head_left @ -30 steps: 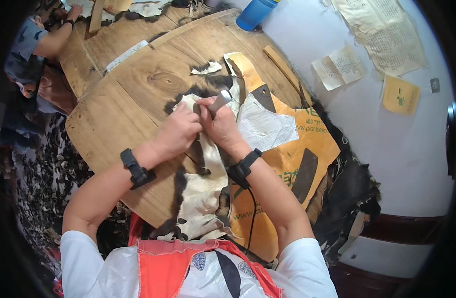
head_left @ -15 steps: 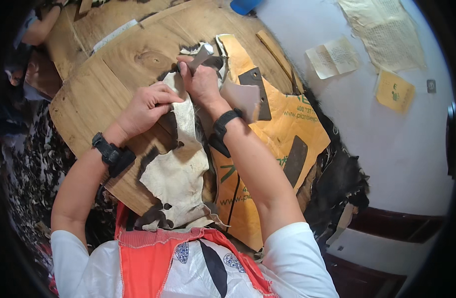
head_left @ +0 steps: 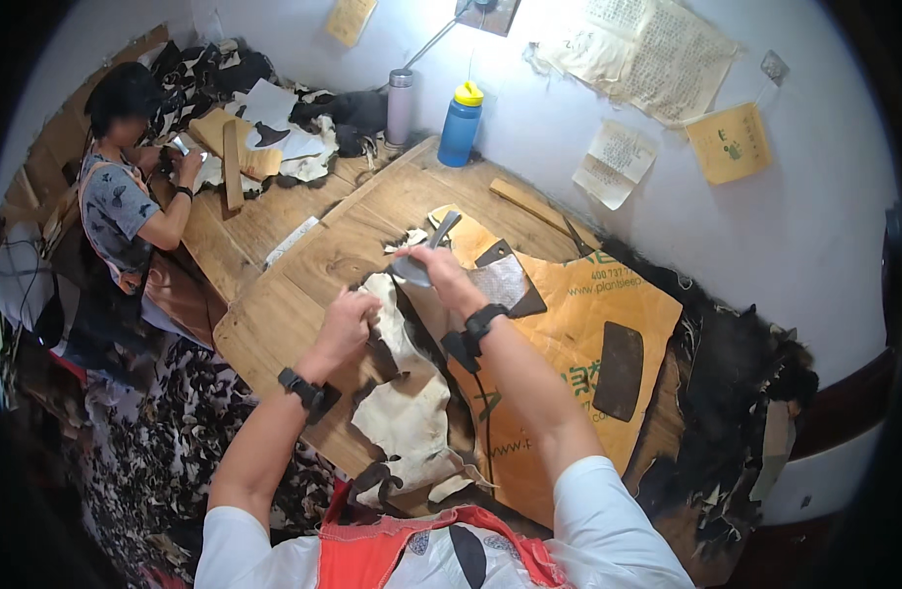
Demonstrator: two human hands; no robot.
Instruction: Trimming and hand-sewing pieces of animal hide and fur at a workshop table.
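A pale hide (head_left: pixel 407 422) runs away from the wearer across a wooden table (head_left: pixel 299 319). Right of the hide lies orange paper (head_left: pixel 578 319). By the hide's far end, the left hand (head_left: pixel 346 322) is curled at its left edge; whether it pinches the edge cannot be told. Just right of that end, the right hand (head_left: pixel 443 277) is closed around a grey tool (head_left: pixel 445 229). Beyond the hide stands a blue bottle (head_left: pixel 460 130); far to its left is another person (head_left: pixel 117 201).

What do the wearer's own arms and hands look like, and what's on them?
Both the left hand and right hand are ungloved, the forearms bare below short white sleeves. Each wrist wears a black strap with a dark, blocky module; a thin dark cable shows below the right one.
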